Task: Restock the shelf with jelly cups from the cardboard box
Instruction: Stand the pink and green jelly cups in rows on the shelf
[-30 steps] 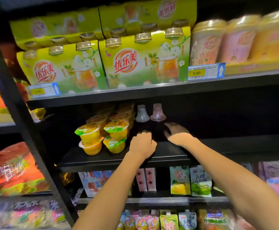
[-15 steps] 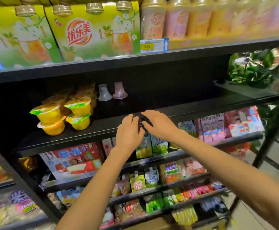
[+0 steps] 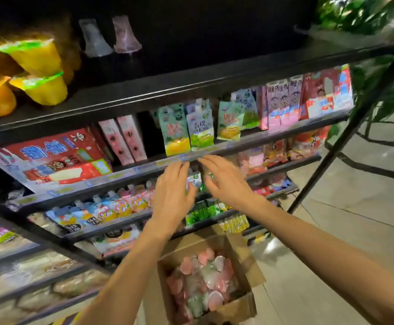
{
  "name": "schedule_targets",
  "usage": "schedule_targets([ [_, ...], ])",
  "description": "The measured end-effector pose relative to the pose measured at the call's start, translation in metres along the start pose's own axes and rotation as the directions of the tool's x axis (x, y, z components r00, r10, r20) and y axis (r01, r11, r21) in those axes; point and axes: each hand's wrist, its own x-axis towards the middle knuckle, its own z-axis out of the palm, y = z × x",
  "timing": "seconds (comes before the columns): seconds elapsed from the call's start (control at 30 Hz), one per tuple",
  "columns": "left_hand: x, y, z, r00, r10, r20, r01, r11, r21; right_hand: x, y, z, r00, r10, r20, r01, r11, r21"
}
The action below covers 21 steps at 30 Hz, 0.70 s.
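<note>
Both hands have been lowered from the dark shelf (image 3: 191,83); left hand (image 3: 171,193) and right hand (image 3: 226,181) are held empty, fingers extended. Jelly cups (image 3: 200,277), blurred, are seen in the cardboard box (image 3: 243,306), partly hidden by the left forearm.

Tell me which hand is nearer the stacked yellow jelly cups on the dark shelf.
Left. The left hand hangs below and right of the stacked yellow jelly cups; the right hand is farther right, beside it.

Single head-worn camera is looking forward and steeply down, close to the shelf (image 3: 191,83), taking in the cardboard box (image 3: 236,252) on the floor (image 3: 332,231) below.
</note>
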Motion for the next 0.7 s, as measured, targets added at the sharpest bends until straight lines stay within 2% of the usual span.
schedule_targets([
  [0.17, -0.063, -0.011, 0.073, 0.980, -0.116, 0.162, 0.126, 0.991, -0.051, -0.072, 0.031, 0.077, 0.974, 0.113, 0.196, -0.122, 0.992, 0.033],
  [0.33, -0.120, -0.020, 0.147, 0.886, -0.187, 0.425, 0.216, 0.976, -0.020, -0.144, 0.073, 0.149, 0.910, 0.257, 0.326, -0.279, 0.960, 0.022],
  [0.47, -0.178, -0.018, 0.212, 0.792, -0.270, 0.548, 0.321, 0.947, 0.003, -0.203, 0.112, 0.214, 0.755, 0.414, 0.508, -0.443, 0.894, -0.070],
  [0.57, -0.226, -0.020, 0.263, 0.722, -0.303, 0.622, 0.387, 0.922, 0.000, -0.232, 0.122, 0.246, 0.678, 0.459, 0.574, -0.576, 0.817, 0.028],
  [0.7, -0.283, -0.031, 0.333, 0.549, -0.384, 0.742, 0.495, 0.865, 0.081, -0.276, 0.147, 0.300, 0.557, 0.555, 0.618, -0.713, 0.701, 0.012],
])
